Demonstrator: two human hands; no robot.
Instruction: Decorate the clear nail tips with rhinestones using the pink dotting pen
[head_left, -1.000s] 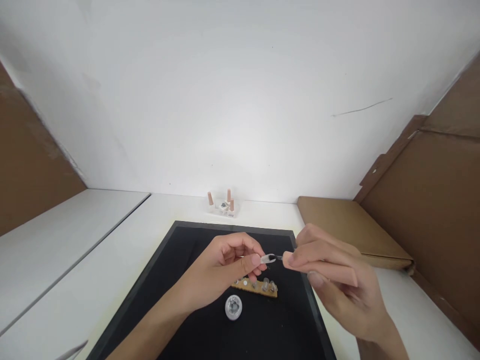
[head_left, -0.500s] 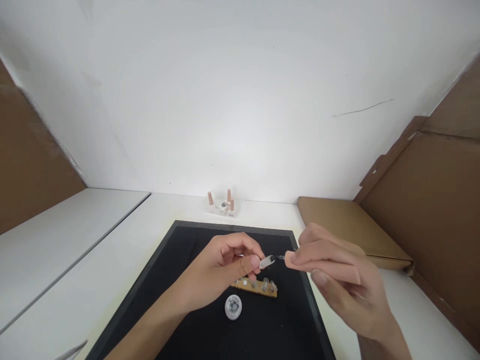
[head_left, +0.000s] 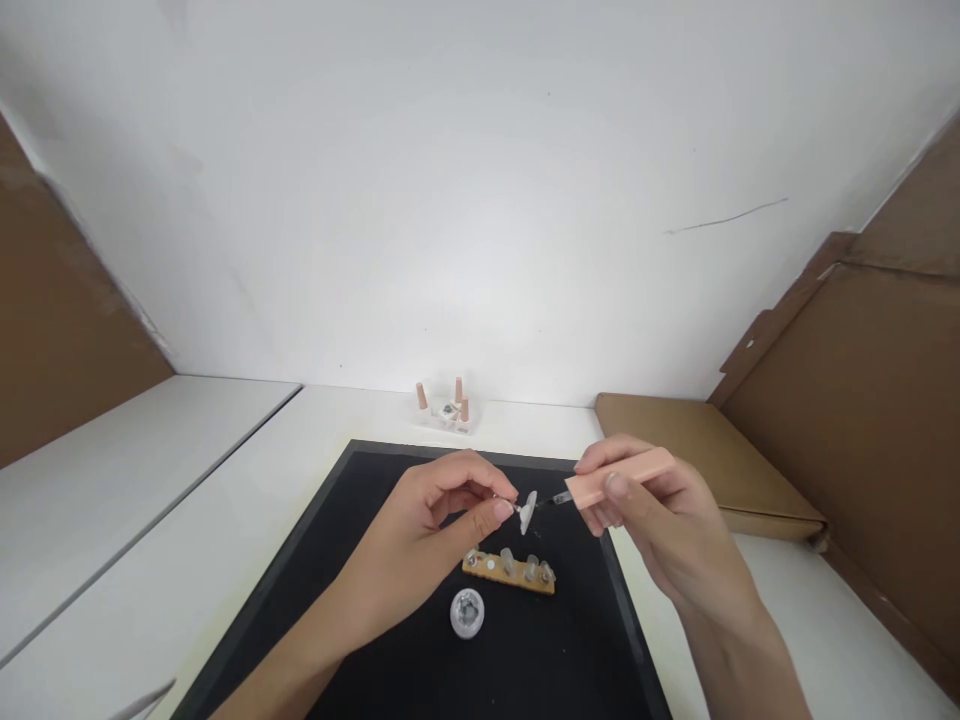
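My left hand (head_left: 457, 515) pinches the thin stem behind a whitish false nail tip (head_left: 529, 513), which is turned nearly edge-on. Held in the fingers of my right hand (head_left: 660, 510) is a nail polish brush (head_left: 622, 478) with a long peach handle. Its dark bristles point left at the nail tip; whether they touch it I cannot tell. Below the hands lies a tan strip-shaped holder (head_left: 517, 577) bearing several clear nail tips (head_left: 532, 568). A small round white pot (head_left: 467, 614) with greyish contents sits nearer to me on the black mat (head_left: 420, 670).
Behind the mat, a clear tray (head_left: 442, 424) holds peach-capped bottles (head_left: 464, 410). A flat cardboard box (head_left: 675, 430) lies at the right, beside a tall cardboard panel (head_left: 862, 400). The white wall (head_left: 480, 200) rises at the back. A grey rod-like end (head_left: 146, 700) shows at lower left.
My left hand has turned the nail tip from lengthwise to nearly edge-on. My right hand has tilted the brush so its handle's rear end is higher, and its grip has shifted.
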